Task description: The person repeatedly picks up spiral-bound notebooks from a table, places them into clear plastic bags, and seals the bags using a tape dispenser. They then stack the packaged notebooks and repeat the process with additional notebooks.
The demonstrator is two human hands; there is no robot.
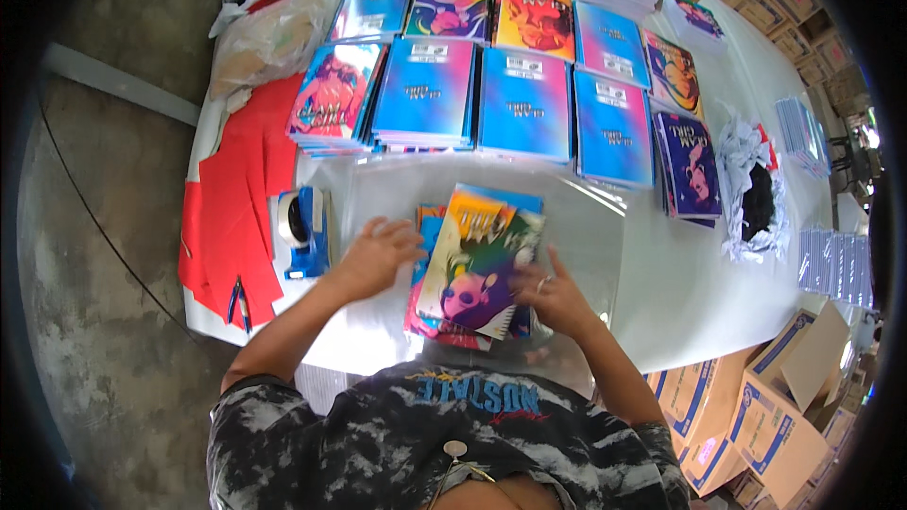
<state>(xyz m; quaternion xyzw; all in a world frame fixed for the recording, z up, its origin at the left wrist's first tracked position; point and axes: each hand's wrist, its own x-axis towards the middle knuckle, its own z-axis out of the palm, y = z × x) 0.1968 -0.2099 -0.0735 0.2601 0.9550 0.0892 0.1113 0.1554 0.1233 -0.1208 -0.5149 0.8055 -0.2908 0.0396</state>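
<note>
In front of me a small, uneven stack of colourful notebooks [441,328] lies fanned out. On top, a spiral-bound notebook [461,269] with a yellow, green and purple cover lies at a slant, slightly blurred. My right hand [553,293], a ring on one finger, is closed on its right edge with the index finger pointing up. At the stack's left side my left hand [383,253] is open and holds nothing, its fingers spread close to the edge. Under the stack and to its right lies clear plastic film [586,241].
Several notebook piles [524,109] stand in rows across the table's far half. A blue tape dispenser [304,234], red sheets [241,198] and pliers [239,304] lie left. On the right are crumpled paper [746,165] and, below the table edge, cardboard boxes [770,416].
</note>
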